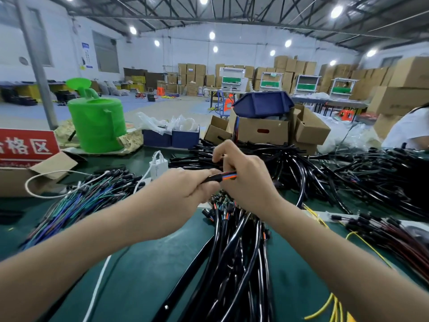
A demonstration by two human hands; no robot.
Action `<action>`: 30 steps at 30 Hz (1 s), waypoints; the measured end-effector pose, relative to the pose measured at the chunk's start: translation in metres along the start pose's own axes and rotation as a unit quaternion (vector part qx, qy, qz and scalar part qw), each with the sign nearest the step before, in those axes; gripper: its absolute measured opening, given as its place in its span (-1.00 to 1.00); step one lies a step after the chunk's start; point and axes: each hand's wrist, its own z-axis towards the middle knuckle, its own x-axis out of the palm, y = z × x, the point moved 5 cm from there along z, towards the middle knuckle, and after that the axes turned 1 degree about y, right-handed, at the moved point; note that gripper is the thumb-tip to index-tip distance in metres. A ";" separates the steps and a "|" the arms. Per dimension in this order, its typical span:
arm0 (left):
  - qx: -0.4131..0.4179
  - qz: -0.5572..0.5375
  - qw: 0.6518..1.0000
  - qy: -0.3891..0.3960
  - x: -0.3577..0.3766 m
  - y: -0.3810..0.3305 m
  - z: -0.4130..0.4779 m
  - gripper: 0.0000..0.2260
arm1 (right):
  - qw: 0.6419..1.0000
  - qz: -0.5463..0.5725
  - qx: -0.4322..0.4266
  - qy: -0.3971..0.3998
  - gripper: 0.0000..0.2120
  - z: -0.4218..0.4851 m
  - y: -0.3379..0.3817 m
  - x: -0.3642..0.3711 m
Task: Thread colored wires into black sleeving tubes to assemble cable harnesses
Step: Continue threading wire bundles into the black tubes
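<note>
My left hand (183,194) grips the end of a black sleeving tube (212,178) above the green table. A short bundle of orange, blue and black wires (228,176) sticks out of that tube's mouth, pinched by my right hand (246,180). Below my hands lies a pile of finished black harnesses (234,252). Empty black tubes (278,156) are heaped behind my hands. Loose blue and green wires (79,205) lie at the left, dark red ones (390,231) at the right.
A white charger (159,167) and its cable sit left of my hands. A green watering can (97,124), cardboard boxes (262,130) and a blue bin (263,104) stand at the table's back. Yellow wires (334,307) lie front right. A person in white (408,129) sits far right.
</note>
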 end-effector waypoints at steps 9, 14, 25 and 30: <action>-0.082 0.074 0.993 0.052 -0.008 0.013 -0.011 -0.70 | 0.997 -0.071 0.035 0.004 -0.79 -0.018 -0.011 0.024; -0.138 0.148 0.972 0.121 0.010 0.033 -0.013 -0.73 | 0.996 -0.058 -0.066 0.021 -0.72 -0.021 0.036 0.048; -0.113 0.077 0.985 0.107 0.000 0.054 -0.052 -0.72 | 0.997 -0.021 0.067 0.015 -0.85 -0.043 -0.013 0.066; -0.132 0.026 0.983 0.122 0.005 0.061 -0.055 -0.68 | 0.970 -0.158 0.038 0.180 -0.74 -0.041 -0.008 0.060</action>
